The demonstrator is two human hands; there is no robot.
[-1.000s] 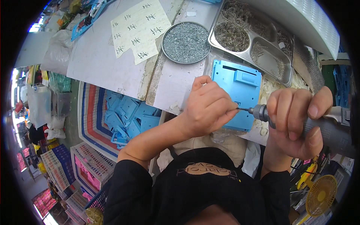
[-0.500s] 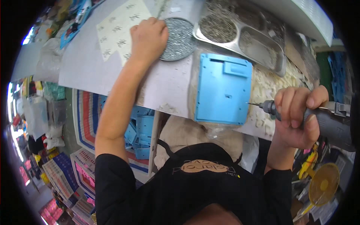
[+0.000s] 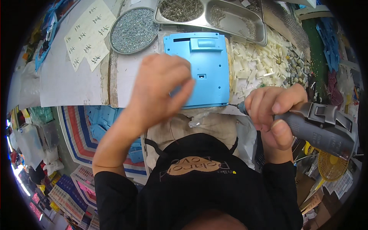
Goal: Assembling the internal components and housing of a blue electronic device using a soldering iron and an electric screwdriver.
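Observation:
A light blue plastic panel (image 3: 209,65) lies flat on the work table in front of me. My left hand (image 3: 161,90) hovers over its left half with the fingers curled together; whether anything is pinched in them is hidden. My right hand (image 3: 268,109) grips a grey electric screwdriver (image 3: 322,128). Its bit points left and meets the panel's lower right corner.
A round dish (image 3: 112,38) full of small screws stands behind the panel on the left. A steel compartment tray (image 3: 264,36) with more screws stands behind it. White plastic pieces (image 3: 264,65) are heaped at the right. A striped bag of blue parts (image 3: 103,119) sits below the table.
My left hand has come back from the round screw dish and now sits over the blue panel. The screwdriver has stayed at the panel's lower right corner.

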